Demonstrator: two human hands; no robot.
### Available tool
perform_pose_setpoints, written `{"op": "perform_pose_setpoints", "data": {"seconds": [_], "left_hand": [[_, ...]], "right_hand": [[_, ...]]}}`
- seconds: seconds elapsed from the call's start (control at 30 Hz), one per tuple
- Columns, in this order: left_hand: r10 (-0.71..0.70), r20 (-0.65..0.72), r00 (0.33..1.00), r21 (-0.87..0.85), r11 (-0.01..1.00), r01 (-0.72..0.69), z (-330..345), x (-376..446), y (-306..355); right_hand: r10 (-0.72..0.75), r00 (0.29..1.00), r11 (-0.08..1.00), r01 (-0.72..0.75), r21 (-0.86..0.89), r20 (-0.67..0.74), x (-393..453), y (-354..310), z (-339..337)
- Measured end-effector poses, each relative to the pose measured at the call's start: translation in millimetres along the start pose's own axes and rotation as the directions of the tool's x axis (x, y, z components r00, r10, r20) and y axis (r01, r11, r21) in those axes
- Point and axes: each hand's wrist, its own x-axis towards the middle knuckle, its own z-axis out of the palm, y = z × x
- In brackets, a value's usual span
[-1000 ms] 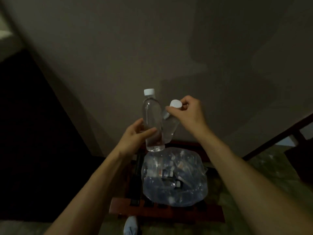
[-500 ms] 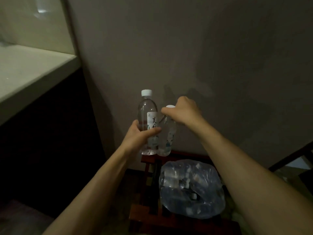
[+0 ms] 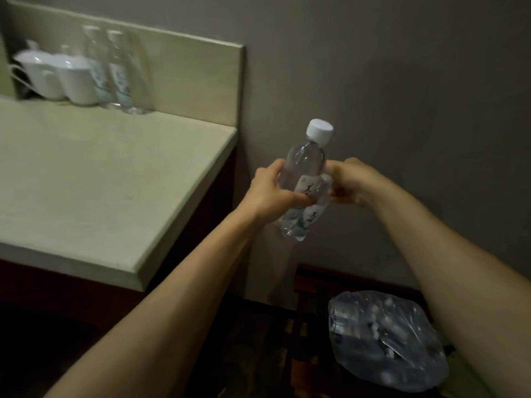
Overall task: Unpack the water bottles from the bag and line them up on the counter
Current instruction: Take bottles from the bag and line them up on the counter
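Clear glossy plastic bottle (image 3: 304, 179); matt stone counter (image 3: 86, 179)

Clear water bottle (image 3: 303, 182) with white cap (image 3: 319, 131) and white label printed in dark script. Pale beige bench (image 3: 94, 179) over a dark reddish cabinet (image 3: 221, 179). White cups (image 3: 57, 76), far left. Translucent bluish bag (image 3: 388, 340), near right. Grey-brown wall (image 3: 402, 81).

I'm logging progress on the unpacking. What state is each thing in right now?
Clear plastic water bottles with white caps in the hands: capped, tilted, off the counter.
Two clear bottles on the beige counter: upright, side by side.
Clear plastic bag: still holds bottles.
White cups: upright.
Left hand: gripping.
Right hand: gripping.
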Motion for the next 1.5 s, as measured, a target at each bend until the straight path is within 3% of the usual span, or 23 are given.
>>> {"op": "perform_pose_setpoints", "data": {"seconds": [0.2,0.57,0.83,1.13,1.23,1.33,1.43,1.5], "left_hand": [[0.056,-0.030,0.998,0.002,0.998,-0.056,-77,10,33],[0.003,-0.097,0.995,0.000,1.000,-0.003,-206,51,3],[-0.013,-0.139,0.990,0.000,1.000,0.013,-269,81,-29],[-0.006,-0.039,0.999,-0.007,1.000,0.006,-286,107,-40],[0.024,0.003,1.000,0.039,0.999,-0.024,-287,111,-44],[0.057,0.021,0.998,0.147,0.987,-0.060,-292,113,-50],[0.051,-0.028,0.998,0.380,0.924,-0.036,-297,118,-62],[0.020,-0.068,0.997,0.499,0.867,0.016,-298,118,-68]], "right_hand": [[-0.199,0.979,0.976,0.194,-0.095,-0.051,-5,-84,31],[-0.256,0.965,0.961,0.260,-0.096,0.056,55,-188,123],[-0.279,0.957,0.952,0.286,-0.108,0.073,82,-226,177],[-0.332,0.920,0.935,0.293,-0.198,-0.210,92,-217,194],[-0.296,0.911,0.954,0.265,-0.142,-0.288,88,-206,202],[-0.297,0.918,0.952,0.306,-0.008,-0.264,81,-179,207],[-0.345,0.919,0.925,0.367,0.101,-0.190,71,-140,218],[-0.347,0.925,0.934,0.356,0.034,-0.156,68,-120,225]]}}
